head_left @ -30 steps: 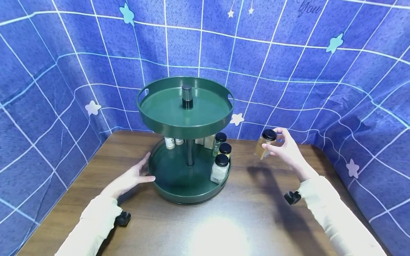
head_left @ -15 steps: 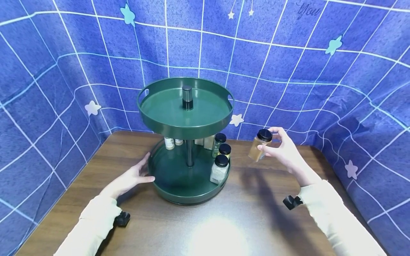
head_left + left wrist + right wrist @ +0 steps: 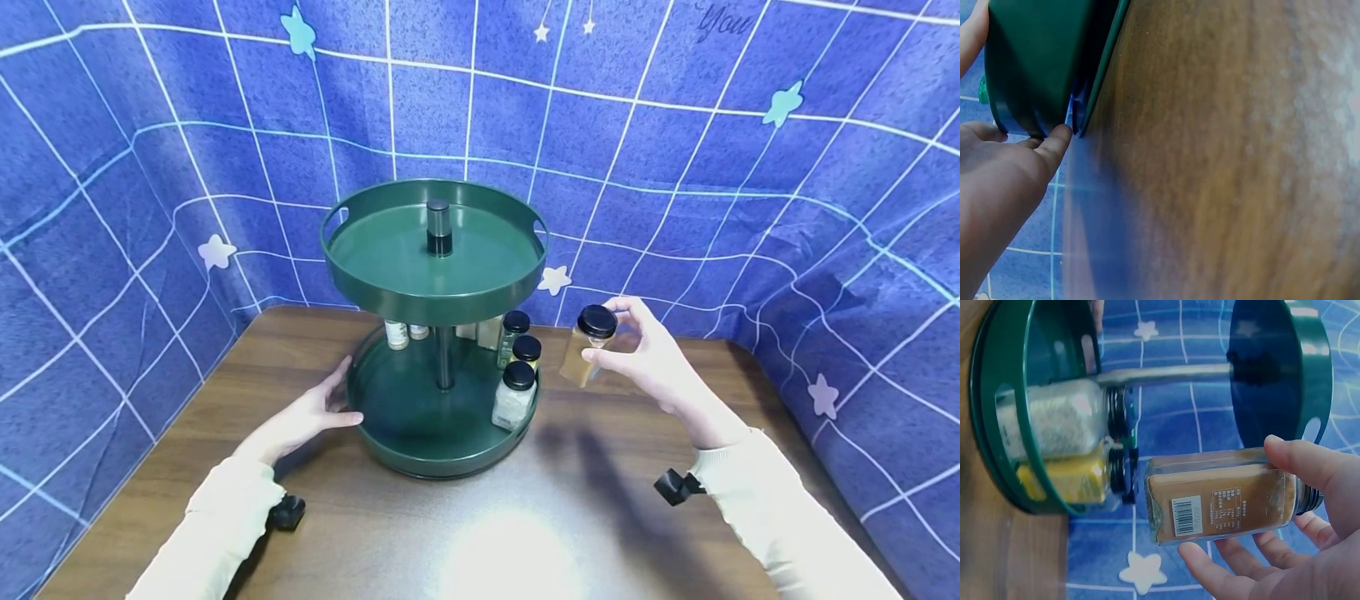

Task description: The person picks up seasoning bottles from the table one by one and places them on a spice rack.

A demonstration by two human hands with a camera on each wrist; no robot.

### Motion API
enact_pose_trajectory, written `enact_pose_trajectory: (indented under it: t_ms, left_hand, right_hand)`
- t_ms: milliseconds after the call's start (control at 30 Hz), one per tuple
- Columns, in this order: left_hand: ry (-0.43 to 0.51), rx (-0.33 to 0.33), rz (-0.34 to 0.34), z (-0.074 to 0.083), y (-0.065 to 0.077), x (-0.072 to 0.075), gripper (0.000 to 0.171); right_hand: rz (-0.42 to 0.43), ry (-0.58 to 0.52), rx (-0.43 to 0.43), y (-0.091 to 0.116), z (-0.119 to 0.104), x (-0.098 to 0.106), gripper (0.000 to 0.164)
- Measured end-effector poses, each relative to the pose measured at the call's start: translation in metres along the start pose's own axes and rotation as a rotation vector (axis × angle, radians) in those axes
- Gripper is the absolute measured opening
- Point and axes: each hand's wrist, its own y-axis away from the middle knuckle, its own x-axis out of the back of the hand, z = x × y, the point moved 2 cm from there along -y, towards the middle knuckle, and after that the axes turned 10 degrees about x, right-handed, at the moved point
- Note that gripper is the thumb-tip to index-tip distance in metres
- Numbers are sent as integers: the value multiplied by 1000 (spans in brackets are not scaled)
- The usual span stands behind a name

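Note:
My right hand (image 3: 648, 358) pinches a clear spice jar (image 3: 1219, 500) of brown powder with a black lid, thumb on one side and fingers on the other. The jar tilts above the table, just right of a green two-tier turntable (image 3: 442, 460). A label with a barcode faces the right wrist camera. On the left, my left hand (image 3: 307, 421) rests its spread thumb and fingers against the lower tray's outer wall, also seen in the left wrist view. Along the lower tray's right side stand a jar of white contents (image 3: 514, 407), a yellow jar (image 3: 1069, 478) and a green-labelled jar (image 3: 511, 342).
The upper tray (image 3: 375, 250) overhangs the lower one, with a central post (image 3: 446, 367) between them. Small white-labelled bottles (image 3: 397, 335) stand at the back left of the lower tray, partly hidden. A blue grid-patterned cloth (image 3: 675, 208) encloses the wooden table (image 3: 360, 533).
My right hand has carried the jar of brown powder leftward, closer to the turntable. My left hand and the turntable have stayed where they were.

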Motion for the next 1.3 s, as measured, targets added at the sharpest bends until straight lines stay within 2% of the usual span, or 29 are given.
enact_pose_trajectory:
  t_ms: [367, 600, 900, 1300]
  left_hand:
    - [9, 6, -5, -1, -1, 0, 104]
    - [13, 5, -2, -2, -1, 0, 105]
    - [8, 10, -1, -1, 0, 1, 103]
    - [13, 20, 7, -1, -1, 0, 103]
  right_hand:
    - [-29, 30, 61, 4, -20, -23, 55]
    - [-54, -8, 50, 7, -21, -42, 55]
    - [-78, 6, 59, 10, -25, -68, 57]
    - [-88, -9, 80, 16, -9, -99, 57]
